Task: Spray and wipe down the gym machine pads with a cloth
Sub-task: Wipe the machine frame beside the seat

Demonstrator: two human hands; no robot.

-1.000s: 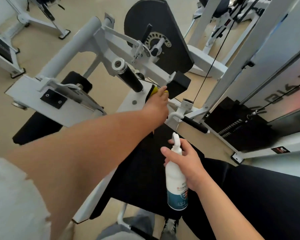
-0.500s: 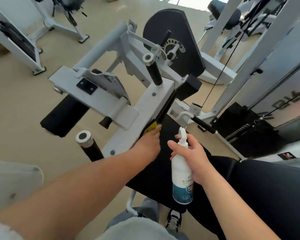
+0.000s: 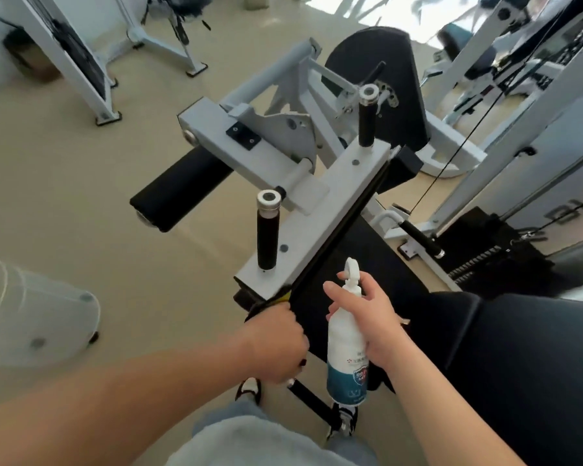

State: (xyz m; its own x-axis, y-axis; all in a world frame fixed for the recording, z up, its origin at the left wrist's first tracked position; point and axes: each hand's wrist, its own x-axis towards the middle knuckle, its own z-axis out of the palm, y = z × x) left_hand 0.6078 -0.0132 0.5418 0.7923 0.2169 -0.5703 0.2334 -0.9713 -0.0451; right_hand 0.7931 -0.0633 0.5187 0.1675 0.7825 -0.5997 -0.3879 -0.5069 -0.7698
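Both hands full: yellow cloth (image 3: 283, 295) (left hand (image 3: 273, 344)), cylindrical white bottle (image 3: 347, 351).

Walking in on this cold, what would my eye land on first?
Dead centre, the right hand grips a white spray bottle upright in front of the black pad. Just left of it, the left hand holds a yellow cloth at the pad's near edge, below a white bar carrying upright black handles.
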